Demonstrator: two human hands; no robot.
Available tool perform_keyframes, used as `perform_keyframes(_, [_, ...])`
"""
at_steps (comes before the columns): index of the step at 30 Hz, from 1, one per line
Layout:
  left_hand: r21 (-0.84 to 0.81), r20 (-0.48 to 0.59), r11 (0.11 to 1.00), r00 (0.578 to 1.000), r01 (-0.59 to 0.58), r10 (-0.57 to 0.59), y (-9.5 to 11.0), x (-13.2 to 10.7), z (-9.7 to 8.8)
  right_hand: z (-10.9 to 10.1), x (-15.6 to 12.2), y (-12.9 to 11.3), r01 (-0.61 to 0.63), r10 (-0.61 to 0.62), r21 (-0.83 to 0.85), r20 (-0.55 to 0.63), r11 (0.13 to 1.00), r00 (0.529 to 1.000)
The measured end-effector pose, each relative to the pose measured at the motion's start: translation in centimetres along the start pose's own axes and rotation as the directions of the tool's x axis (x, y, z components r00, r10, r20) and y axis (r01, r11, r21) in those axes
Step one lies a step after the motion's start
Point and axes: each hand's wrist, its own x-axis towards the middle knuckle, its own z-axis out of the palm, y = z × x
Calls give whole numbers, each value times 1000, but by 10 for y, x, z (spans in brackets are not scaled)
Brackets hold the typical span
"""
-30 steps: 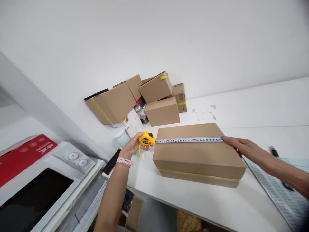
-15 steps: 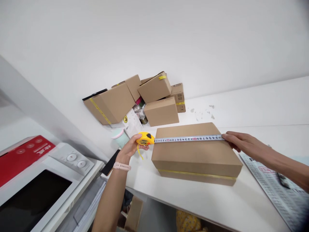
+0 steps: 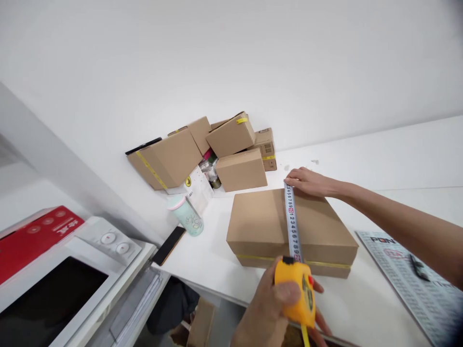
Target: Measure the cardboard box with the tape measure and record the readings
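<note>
I have the left hand [image 3: 265,308] closed around the yellow tape measure case [image 3: 298,294], thumb lying across its side and fingertips showing beyond it. The case is at the near side of the cardboard box [image 3: 256,217], which sits on the white bench [image 3: 217,260] just ahead of that hand. From the case I see the blade [image 3: 292,221] drawn out, running away from the left hand across the top of the box to its far edge. There my right hand [image 3: 307,182] pinches the end of the blade between thumb and fingers, beyond the box's top.

Ahead and to the left of the left hand stand a mint tumbler [image 3: 190,217] and, next to it, a dark phone [image 3: 169,246] lying flat. Past the right hand, to its left, I make out a smaller carton [image 3: 242,171]. Nearer than the right hand, under its forearm, lies a printed sheet [image 3: 415,284] with a black object [image 3: 419,268] on it.
</note>
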Motion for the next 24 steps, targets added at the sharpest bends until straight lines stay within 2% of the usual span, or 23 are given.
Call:
perform_keyframes(3, [-5, -90, 1000, 996, -24, 24, 7, 19, 14, 10, 19, 3, -15, 16, -43, 29, 999, 999])
perform_keyframes(6, [-2, -153, 1000, 988, 8, -8, 10, 25, 21, 17, 22, 6, -40, 42, -38, 41, 998, 998])
perform_keyframes(16, [-64, -81, 997, 995, 51, -56, -26, 15, 22, 13, 2, 6, -27, 10, 150, 113, 988, 994])
perform_keyframes(19, [-45, -56, 994, 993, 99, -102, -31, 10, 20, 12, 0, 6, -17, -7, 194, 123, 981, 992])
perform_keyframes(24, [-23, -98, 996, 992, 83, -85, -32, 13, 26, 15, 3, 4, -19, -5, 219, 107, 976, 994])
